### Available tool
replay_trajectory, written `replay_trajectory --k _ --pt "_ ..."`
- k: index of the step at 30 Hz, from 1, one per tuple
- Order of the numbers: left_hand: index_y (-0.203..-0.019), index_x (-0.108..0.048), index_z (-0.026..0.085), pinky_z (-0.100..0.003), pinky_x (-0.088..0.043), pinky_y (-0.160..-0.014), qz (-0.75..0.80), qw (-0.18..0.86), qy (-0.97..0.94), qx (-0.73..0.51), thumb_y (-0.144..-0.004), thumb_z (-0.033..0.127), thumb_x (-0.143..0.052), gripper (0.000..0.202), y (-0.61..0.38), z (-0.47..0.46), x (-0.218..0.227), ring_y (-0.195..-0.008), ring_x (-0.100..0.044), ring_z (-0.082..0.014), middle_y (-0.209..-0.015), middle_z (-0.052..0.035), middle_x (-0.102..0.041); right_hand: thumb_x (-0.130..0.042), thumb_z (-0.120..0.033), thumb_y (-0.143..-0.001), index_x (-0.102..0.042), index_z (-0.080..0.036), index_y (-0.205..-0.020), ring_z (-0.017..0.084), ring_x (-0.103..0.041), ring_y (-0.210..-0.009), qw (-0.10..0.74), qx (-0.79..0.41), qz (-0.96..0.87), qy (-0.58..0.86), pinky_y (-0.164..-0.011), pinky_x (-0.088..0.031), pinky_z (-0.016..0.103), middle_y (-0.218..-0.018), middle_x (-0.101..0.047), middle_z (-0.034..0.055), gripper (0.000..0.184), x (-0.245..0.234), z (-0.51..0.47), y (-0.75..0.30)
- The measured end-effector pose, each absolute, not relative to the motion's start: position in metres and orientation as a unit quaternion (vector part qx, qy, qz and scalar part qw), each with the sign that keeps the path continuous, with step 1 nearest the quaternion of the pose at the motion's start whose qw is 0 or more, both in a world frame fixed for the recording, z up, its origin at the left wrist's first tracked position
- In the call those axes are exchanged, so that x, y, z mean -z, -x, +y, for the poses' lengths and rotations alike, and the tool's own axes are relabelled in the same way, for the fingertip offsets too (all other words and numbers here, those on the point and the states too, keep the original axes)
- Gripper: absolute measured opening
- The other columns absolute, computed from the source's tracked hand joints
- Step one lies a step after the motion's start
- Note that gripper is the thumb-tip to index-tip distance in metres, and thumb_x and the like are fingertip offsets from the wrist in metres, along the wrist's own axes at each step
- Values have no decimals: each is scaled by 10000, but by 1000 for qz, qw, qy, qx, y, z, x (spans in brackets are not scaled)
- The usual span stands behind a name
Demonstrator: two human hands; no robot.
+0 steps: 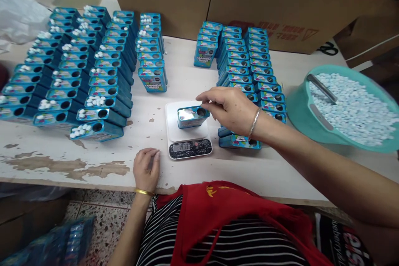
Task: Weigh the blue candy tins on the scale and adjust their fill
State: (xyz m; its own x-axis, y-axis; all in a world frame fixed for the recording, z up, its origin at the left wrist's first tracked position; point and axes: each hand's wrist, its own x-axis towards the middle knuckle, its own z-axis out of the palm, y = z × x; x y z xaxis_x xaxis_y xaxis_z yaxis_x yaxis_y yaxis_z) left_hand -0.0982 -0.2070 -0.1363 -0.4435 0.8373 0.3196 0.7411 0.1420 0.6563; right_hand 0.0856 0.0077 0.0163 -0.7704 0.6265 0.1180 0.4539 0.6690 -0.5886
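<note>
A small blue candy tin [192, 117] stands upright on the white kitchen scale [172, 126], whose lit display has digits too blurred to read surely. Above the round hole in the tin's top is my right hand [232, 110], thumb and fingertips pinched together. Whatever those fingertips hold, if anything, cannot be made out. My left hand [146, 169] rests on the table left of the scale, fingers loosely bent, thumb apart, holding nothing. To the left stand rows of tins [104, 90], many with white candies on top. More tins [238, 68] stand in rows to the right.
A turquoise basin [301, 106] full of white candies [358, 104] stands at the right, with a metal scoop [322, 88] in it. Large cardboard boxes [187, 4] line the back of the worn white table [183, 66]. A white plastic bag [23, 16] lies at far left.
</note>
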Motion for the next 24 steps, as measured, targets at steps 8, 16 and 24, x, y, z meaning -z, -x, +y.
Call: replay_trajectory --k 8,16,24 --pt "-911 -648 175 -320 -466 -823 755 57 -521 -394 -868 252 -552 131 100 -206 137 -883 -574 -154 -898 -49 -607 -547 -112 -854 -677 -130 -1065 179 -596 -918 83 -256 -904 333 -860 -462 298 -1002 -636 95 249 -16 8 -72" --pt "-918 -648 175 -314 -466 -818 753 51 -525 -394 -867 248 -551 132 100 -206 137 -882 -576 -154 -900 -50 -607 -598 -135 -834 -661 -142 -1083 161 -568 -805 28 -216 -905 366 -806 -453 297 -1042 -583 101 257 -26 6 -62" --pt "-912 -648 178 -317 -466 -812 757 53 -523 -388 -869 263 -545 140 100 -205 137 -874 -576 -156 -897 -51 -608 -535 -115 -854 -649 -156 -1023 187 -561 -850 18 -176 -920 349 -757 -434 295 -1022 -565 102 208 -21 5 -60"
